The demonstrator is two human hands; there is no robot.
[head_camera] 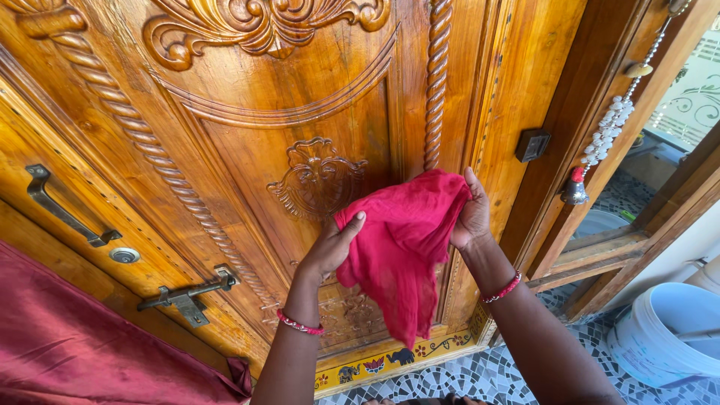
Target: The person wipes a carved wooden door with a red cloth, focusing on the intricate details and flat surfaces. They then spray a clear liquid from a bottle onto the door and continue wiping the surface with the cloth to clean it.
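A head-worn camera looked down at a carved wooden door (247, 135). At the far left, a dark red curtain (82, 345) hung across the lower corner. Beside it, the door carried a metal pull handle (64, 210), a round keyhole (124, 255) just beneath, and a sliding bolt (187, 294) lower down.

Near the centre, the left hand (330, 247) was raised in front of the door, its thumb and fingers closed on the left edge of a red cloth (401, 247). A red beaded bracelet (300, 325) circled that wrist. The cloth stretched between both hands, and its loose end hung down below them, in front of the door's lower panel and close to a carved shell motif (319, 180).

The right hand (472, 214) gripped the cloth's upper right corner, bunching the fabric in its fingers; a similar bracelet (501, 289) sat on that wrist.

Further right, a string of white beads with a small bell (574, 191) hung by the door frame. At the lower right, a pale plastic bucket (667, 334) stood on a mosaic-tiled floor (495, 371).
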